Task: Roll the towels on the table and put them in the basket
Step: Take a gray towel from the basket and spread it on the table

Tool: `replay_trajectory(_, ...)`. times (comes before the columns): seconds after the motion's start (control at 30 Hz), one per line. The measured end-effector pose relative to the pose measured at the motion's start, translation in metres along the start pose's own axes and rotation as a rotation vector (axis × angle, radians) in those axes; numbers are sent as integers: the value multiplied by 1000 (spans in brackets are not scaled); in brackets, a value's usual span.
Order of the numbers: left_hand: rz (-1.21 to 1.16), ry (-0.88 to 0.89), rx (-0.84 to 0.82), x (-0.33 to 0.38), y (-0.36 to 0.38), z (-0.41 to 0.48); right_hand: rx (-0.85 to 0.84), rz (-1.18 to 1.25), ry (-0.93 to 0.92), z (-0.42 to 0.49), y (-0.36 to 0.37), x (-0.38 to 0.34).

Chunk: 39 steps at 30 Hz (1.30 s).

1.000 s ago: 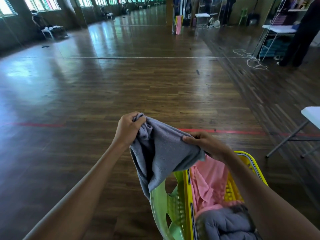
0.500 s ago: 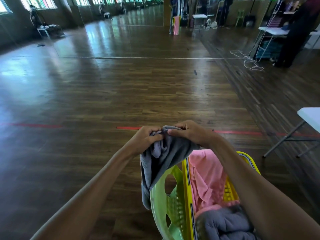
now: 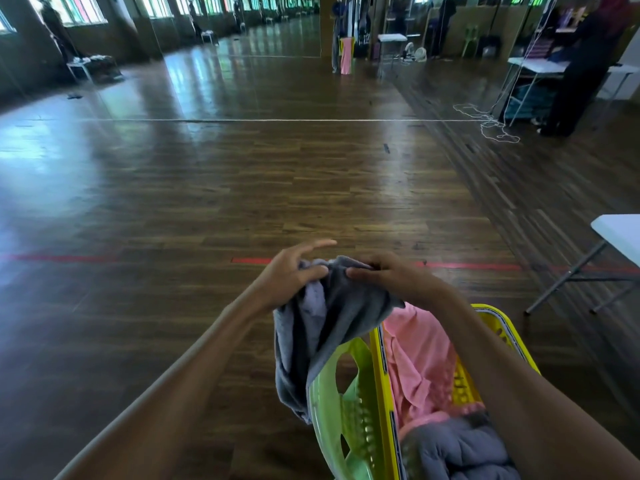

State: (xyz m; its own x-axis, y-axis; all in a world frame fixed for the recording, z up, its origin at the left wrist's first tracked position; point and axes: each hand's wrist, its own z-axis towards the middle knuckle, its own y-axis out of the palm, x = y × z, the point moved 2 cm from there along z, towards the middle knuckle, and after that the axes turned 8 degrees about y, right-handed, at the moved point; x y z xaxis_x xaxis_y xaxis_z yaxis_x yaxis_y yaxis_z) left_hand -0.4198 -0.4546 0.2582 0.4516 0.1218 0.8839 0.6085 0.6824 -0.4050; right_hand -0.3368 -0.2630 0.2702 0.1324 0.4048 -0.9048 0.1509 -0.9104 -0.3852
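Dark wood floor [image 3: 207, 202] fills most of the view, glossy where window light falls on it. Low at the right stands a yellow basket [image 3: 509, 337] of perforated plastic. A green basket [image 3: 346, 431] sits against its left wall, only partly in view.

The grey towel [image 3: 346, 317] is held in the air, outside both baskets. Its top edge is bunched between the two hands, and its lower folds drape down over the green basket's outer left side.

Inside the yellow basket a pink towel [image 3: 419, 358] lies loosely spread along the left wall and the far end. A second grey towel [image 3: 460, 452] lies crumpled nearer the camera, touching the pink one's lower edge.

A white folding tabletop [image 3: 620, 233] juts in at the right edge, well apart from the baskets. Only a corner of it and its metal legs show.

The left hand [image 3: 294, 275] pinches the grey towel's top with its thumb and curled fingers, while its forefinger sticks out straight. The right hand [image 3: 391, 277] grips the same edge with curled fingers, close beside the left, so the two hands are together on the cloth.

A red line [image 3: 467, 266] crosses the floor behind the hands. A white cord [image 3: 491, 129] lies tangled on the floor far off at the right.
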Motion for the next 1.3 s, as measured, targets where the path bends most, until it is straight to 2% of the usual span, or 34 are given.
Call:
replay_trajectory(0.07, 32, 8, -108, 2, 8, 0, -37, -15, 2, 1, 4, -8)
replay_trajectory(0.17, 57, 9, -142, 4, 7, -3, -66, -10, -3, 0, 7, -15)
replay_trajectory(0.27, 130, -2, -61, 3, -2, -6, -13, -53, 9, 4, 5, -13)
replay_trajectory(0.4, 109, -13, 85, -1, -25, -9, 93, -103, 22, 8, -4, 7)
replay_trajectory(0.67, 147, -82, 157, -3, -30, -38, 304, 156, -57, 0, 3, 20)
replay_trajectory(0.83, -34, -194, 393, 10, -34, -87, 240, 241, -140, -17, 25, 4)
replay_trajectory(0.9, 36, -229, 477, 20, -35, -117, 188, 239, -161, -26, 37, 2)
replay_trajectory(1.03, 233, -306, 546, 38, -23, -179, 88, 245, -176, -53, 63, 2)
replay_trajectory(1.17, 302, -374, 621, 54, 5, -243, -17, 249, -195, -93, 91, 3)
replay_trajectory(1.3, 286, -368, 723, 87, 46, -294, -77, 311, -162, -145, 114, 11)
